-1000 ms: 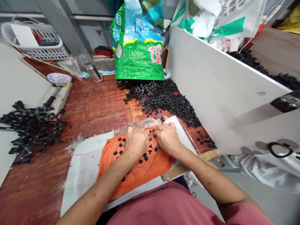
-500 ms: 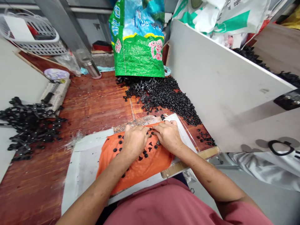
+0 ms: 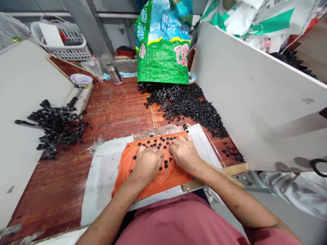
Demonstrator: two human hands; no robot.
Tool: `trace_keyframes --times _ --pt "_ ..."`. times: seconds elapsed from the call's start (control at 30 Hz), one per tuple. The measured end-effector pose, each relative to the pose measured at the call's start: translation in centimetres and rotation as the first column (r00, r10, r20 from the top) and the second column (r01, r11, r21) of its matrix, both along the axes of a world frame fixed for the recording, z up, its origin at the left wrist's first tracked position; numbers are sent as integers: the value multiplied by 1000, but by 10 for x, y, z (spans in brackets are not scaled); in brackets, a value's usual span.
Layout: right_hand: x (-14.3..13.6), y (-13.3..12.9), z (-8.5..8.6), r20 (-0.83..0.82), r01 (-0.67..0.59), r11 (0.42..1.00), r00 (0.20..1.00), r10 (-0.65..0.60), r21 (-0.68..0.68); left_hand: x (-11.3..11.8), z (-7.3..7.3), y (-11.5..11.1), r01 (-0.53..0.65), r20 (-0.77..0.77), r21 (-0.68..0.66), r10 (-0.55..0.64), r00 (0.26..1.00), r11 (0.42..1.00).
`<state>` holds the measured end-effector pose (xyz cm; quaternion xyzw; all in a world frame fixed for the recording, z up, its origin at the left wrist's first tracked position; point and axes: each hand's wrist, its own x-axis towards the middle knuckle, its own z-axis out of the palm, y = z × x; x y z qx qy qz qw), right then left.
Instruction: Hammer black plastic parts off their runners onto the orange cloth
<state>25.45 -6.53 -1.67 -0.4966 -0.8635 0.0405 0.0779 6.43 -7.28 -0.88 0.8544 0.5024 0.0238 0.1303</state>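
An orange cloth (image 3: 153, 182) lies in front of me, with several small round black pieces (image 3: 166, 162) scattered over it. My left hand (image 3: 149, 160) rests low on the cloth's middle, its fingers curled inward; what they hold, if anything, is hidden. My right hand (image 3: 184, 150) is over the cloth's right part, fingers bent and pressed together, with black pieces close to the fingertips. Whatever is between those fingertips is too small to make out. Under the cloth are a white sheet (image 3: 102, 177) and a speckled slab (image 3: 163, 131).
A large heap of black parts (image 3: 196, 105) spreads below a green and blue bag (image 3: 163, 64). Black linked parts (image 3: 57, 126) lie at the left by a pale block (image 3: 84, 98). A steel flask (image 3: 114, 75) stands behind. Grey panels (image 3: 250, 88) flank the table (image 3: 114, 109).
My hands have come back from the cloth's far edge toward me, and more black pieces show beyond them. The view has shifted left.
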Motion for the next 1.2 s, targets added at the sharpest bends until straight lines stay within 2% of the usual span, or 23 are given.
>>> trace_keyframes --times 0.1,0.3,0.5,0.57,0.67,0.77,0.9,1.03,1.2 --pt "-10 3 1 -6 -16 1000 1000 16 -11 -7 -1 5 -57 50 26 56 997 998" --pt "-31 14 -8 -11 -60 998 998 59 -25 -3 -1 7 -107 -27 27 107 994 994" --pt "-15 10 2 -26 -29 999 999 29 21 -11 2 -2 -186 36 179 183 982 966" --pt "-7 2 6 -61 -75 997 995 75 -3 -18 4 -7 -136 65 150 127 990 979" --pt "0 -11 6 -118 -205 977 973 196 -64 -23 4 -16 -50 47 32 48 998 998" --pt "-1 -19 1 -86 -222 973 973 216 -64 -24 1 -24 -22 -1 -9 22 1000 1000" --pt "-7 -18 -1 -19 -170 985 985 170 1 -21 -7 -33 53 8 65 -54 999 996" --pt "-18 -12 -4 -86 -149 987 984 154 67 -17 -23 -45 77 57 192 -89 994 978" --pt "-44 -1 -14 -103 -215 972 969 225 100 -19 -42 -57 160 108 317 -203 973 935"
